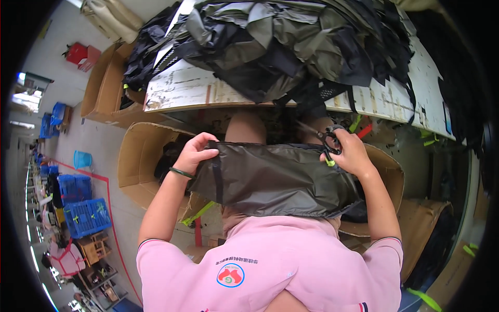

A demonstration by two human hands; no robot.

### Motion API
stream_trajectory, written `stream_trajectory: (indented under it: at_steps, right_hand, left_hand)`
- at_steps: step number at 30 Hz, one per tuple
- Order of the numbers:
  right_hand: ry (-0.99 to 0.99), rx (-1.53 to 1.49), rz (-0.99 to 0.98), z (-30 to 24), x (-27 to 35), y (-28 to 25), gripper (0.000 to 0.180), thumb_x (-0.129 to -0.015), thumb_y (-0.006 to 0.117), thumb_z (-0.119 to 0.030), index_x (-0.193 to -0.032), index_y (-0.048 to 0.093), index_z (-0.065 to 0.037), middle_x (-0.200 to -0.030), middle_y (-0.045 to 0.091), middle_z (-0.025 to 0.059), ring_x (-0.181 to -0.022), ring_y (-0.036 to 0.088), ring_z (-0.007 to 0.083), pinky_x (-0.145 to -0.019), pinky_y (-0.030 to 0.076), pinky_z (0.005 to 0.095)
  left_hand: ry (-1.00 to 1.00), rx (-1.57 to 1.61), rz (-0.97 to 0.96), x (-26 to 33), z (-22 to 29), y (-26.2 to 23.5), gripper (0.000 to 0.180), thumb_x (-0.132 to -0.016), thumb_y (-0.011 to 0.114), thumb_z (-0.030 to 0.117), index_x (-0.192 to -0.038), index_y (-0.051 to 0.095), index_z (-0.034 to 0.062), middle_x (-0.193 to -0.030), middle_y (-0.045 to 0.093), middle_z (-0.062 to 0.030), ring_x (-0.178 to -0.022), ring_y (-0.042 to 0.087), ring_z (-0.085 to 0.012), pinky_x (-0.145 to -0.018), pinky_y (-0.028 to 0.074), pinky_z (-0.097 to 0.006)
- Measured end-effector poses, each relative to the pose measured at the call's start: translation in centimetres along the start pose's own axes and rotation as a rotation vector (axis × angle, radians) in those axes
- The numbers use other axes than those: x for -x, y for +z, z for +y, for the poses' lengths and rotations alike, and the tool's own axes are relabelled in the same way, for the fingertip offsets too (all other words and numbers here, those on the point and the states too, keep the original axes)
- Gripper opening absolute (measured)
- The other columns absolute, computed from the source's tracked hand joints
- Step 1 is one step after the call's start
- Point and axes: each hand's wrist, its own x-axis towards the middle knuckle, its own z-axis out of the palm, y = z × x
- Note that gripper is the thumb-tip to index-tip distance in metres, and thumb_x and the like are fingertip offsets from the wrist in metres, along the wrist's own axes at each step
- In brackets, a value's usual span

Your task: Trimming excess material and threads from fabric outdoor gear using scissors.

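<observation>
Head camera view: we hold a dark olive, slightly shiny cloth (275, 171) spread across our lap, below the front edge of a worn white table (187, 91). Our left hand (195, 152) pinches its upper left corner between thumb and fingers, beside a black strip (217, 179) that runs down that end. A dark green bangle (182, 172) circles our left wrist. Our right hand (353, 152) is curled around the black handles of a pair of scissors (328, 140) at the cloth's upper right, the blades pointing up and to the left, away from us. We cannot tell whether the blades are parted, nor whether this hand grips the cloth too. Just by the right thumb sits a small yellow-green piece (329, 162).

On the table, we see a heap of crumpled black and olive fabric (291, 47), with straps hanging over the edge. One cardboard box (136, 156) stands at our left, another carton (391, 169) at our right. Farther left on the floor are a light-blue bucket (82, 159) and a blue crate (87, 217), with a red line (112, 208) running nearby.
</observation>
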Motion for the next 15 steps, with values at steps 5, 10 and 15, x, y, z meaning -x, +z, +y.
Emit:
stream_trajectory:
  at_steps: [5, 10, 15]
  right_hand:
    - [-0.406, 0.187, -0.088, -5.3, -3.3, 2.8, 0.059, -0.059, 0.084, -0.049, -0.09, 0.061, -0.005, -0.086, 0.061, 0.0111, -0.086, 0.058, 0.0318, -0.075, 0.043, 0.0414]
    - [-0.471, 0.228, -0.13, -7.9, -5.2, 3.7, 0.058, -0.059, 0.083, -0.051, -0.089, 0.061, -0.006, -0.083, 0.062, 0.0098, -0.085, 0.059, 0.0288, -0.073, 0.043, 0.0393]
    - [-0.498, 0.222, -0.144, -9.0, -5.5, 3.9, 0.056, -0.06, 0.082, -0.05, -0.086, 0.06, -0.006, -0.08, 0.061, 0.0091, -0.082, 0.059, 0.028, -0.072, 0.042, 0.0383]
  left_hand:
    - [-0.012, 0.068, -0.053, 1.1, 1.4, 2.4, 0.026, -0.081, 0.071, -0.002, -0.105, 0.061, 0.0035, -0.097, 0.065, -0.0013, -0.089, 0.062, -0.009, -0.085, 0.05, -0.024]
    - [-0.023, 0.008, -0.072, 1.4, 1.8, 3.5, 0.027, -0.082, 0.071, 0.001, -0.107, 0.062, 0.0024, -0.097, 0.065, -0.0002, -0.09, 0.06, -0.0068, -0.084, 0.05, -0.023]
    - [-0.035, -0.081, -0.096, 1.5, 2.3, 4.3, 0.027, -0.082, 0.071, 0.001, -0.107, 0.063, 0.0012, -0.098, 0.064, 0.0002, -0.09, 0.059, -0.0065, -0.085, 0.049, -0.023]
